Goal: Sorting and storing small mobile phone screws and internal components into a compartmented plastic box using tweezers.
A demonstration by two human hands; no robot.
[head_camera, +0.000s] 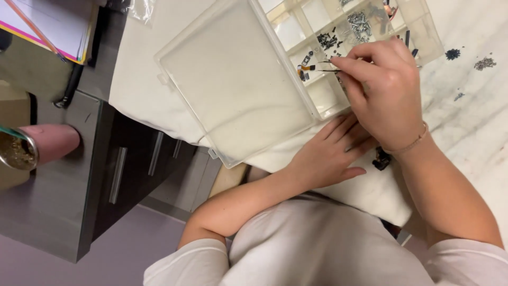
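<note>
At the upper centre of the frame we have a thin black tweezers-like tool (327, 66) pinched in the fingers (353, 68) of our right hand (383, 90), its tip reaching left over a small part with an orange end (305, 68). From here the tip looks to be at or on that part, but the part is too small for us to say whether it is gripped or only touched. The part lies in a middle cell of the clear plastic compartment box (431, 39), which sits open at the top of the frame.

Our left hand (329, 153) lies flat just below the box, fingers together and palm down on the white cloth (143, 79), holding nothing.

We judge the sorting well under way but unfinished: several cells already hold small dark screws (327, 39) and bright silver screws (360, 24), while others look bare. Loose little heaps of dark and grey bits (468, 58) lie outside the box on the cloth at the upper right, and a small black piece (381, 159) sits beside our right wrist.

The box's clear hinged lid (233, 85) lies folded open toward the centre left. Further left, a grey drawer unit (121, 164) stands beside the worktop, with a pink cup (42, 145) at the left edge.
</note>
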